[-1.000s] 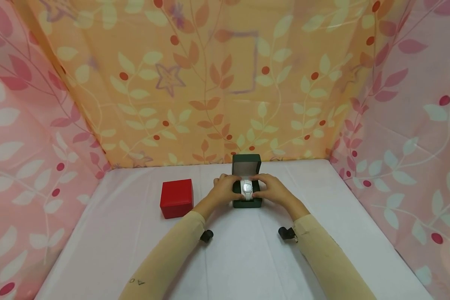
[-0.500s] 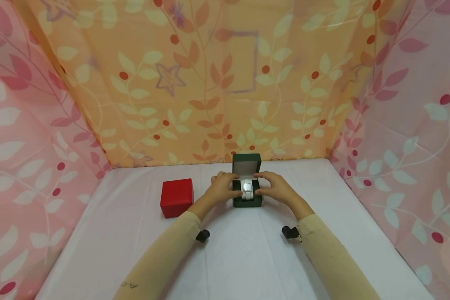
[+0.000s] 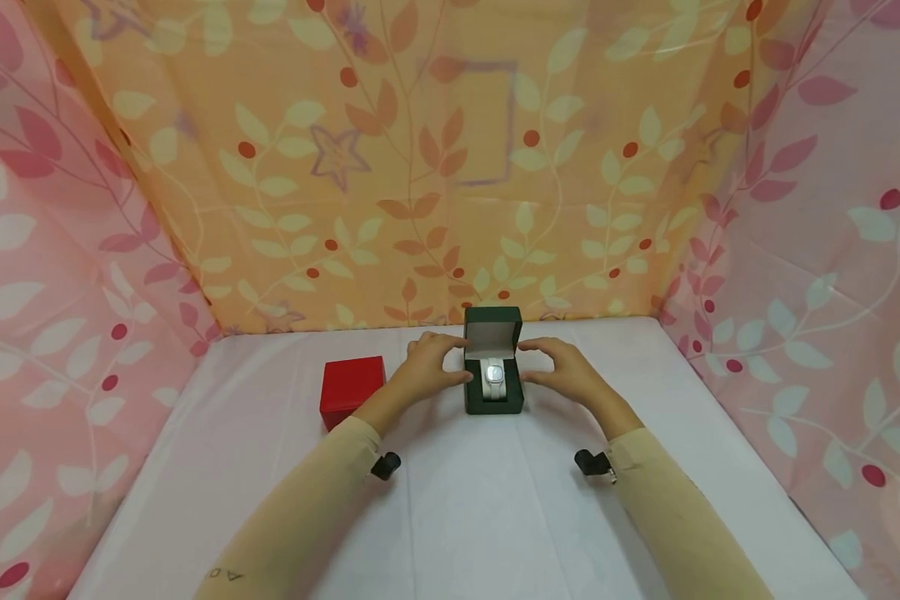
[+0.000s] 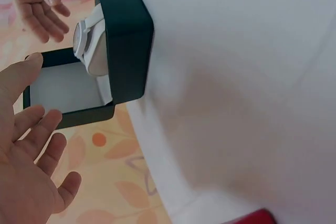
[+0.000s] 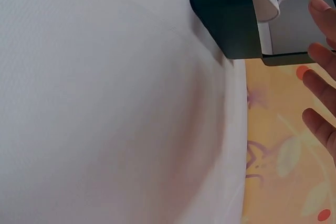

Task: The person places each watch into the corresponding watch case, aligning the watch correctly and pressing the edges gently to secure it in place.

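A dark green watch box [image 3: 494, 407] stands on the table with its lid raised, showing a pale lining. Inside it a white wristwatch [image 3: 493, 380] is wrapped on a cushion, dial upward. My left hand [image 3: 425, 367] is at the box's left side, fingers apart and relaxed, holding nothing; the left wrist view shows its spread fingers [image 4: 52, 153] beside the lid. On the other side my right hand [image 3: 566, 367] is just as loose, thumb and fingers parted near the box's right edge. In the right wrist view its fingertips [image 5: 319, 82] overlap the lid.
A closed red box [image 3: 352, 387] sits left of the green one, partly behind my left wrist. White cloth [image 3: 487, 517] covers the table. Patterned curtains [image 3: 420, 167] rise at the back and both sides. Small black wrist cameras [image 3: 594, 462] hang from the sleeves.
Both hands have drawn apart, the left moving left and the right moving right, away from the watch. The watch and the open green box have stayed in place.
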The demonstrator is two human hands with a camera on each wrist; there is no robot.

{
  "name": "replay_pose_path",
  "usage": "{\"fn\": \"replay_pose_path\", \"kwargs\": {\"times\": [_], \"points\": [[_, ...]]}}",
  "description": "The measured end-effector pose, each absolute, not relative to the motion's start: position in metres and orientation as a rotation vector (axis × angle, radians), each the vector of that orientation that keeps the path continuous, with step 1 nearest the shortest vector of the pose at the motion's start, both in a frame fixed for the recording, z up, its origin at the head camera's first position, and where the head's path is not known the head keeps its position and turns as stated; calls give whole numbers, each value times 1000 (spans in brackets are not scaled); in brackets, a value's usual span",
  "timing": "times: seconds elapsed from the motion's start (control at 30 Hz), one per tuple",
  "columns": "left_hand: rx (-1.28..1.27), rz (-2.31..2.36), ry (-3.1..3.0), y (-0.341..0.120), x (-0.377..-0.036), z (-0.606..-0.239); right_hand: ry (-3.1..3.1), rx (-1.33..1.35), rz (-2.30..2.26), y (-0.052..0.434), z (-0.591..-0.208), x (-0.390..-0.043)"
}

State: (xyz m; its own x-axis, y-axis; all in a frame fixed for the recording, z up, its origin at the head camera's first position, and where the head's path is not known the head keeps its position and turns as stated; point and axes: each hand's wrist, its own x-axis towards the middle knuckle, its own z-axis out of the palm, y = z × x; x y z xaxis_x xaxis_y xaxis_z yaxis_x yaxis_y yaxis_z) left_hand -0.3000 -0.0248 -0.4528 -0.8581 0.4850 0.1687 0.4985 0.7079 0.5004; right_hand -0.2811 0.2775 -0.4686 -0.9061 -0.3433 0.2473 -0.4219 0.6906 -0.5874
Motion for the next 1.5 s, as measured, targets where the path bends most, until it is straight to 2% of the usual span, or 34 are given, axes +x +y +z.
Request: {"fn": "replay_pose_path", "kwargs": {"times": [0.53,0.97,1.5], "points": [[-806,-891,-2814,-30,-313,-438,-2722,620,995,290,-453,-285],[-731,-861,-2808,-28,-332,-435,-2688,581,1018,295,-446,-308],[-786,-974,-2738,-15,-349,-434,-2682,615,1147,288,-440,-324]]}}
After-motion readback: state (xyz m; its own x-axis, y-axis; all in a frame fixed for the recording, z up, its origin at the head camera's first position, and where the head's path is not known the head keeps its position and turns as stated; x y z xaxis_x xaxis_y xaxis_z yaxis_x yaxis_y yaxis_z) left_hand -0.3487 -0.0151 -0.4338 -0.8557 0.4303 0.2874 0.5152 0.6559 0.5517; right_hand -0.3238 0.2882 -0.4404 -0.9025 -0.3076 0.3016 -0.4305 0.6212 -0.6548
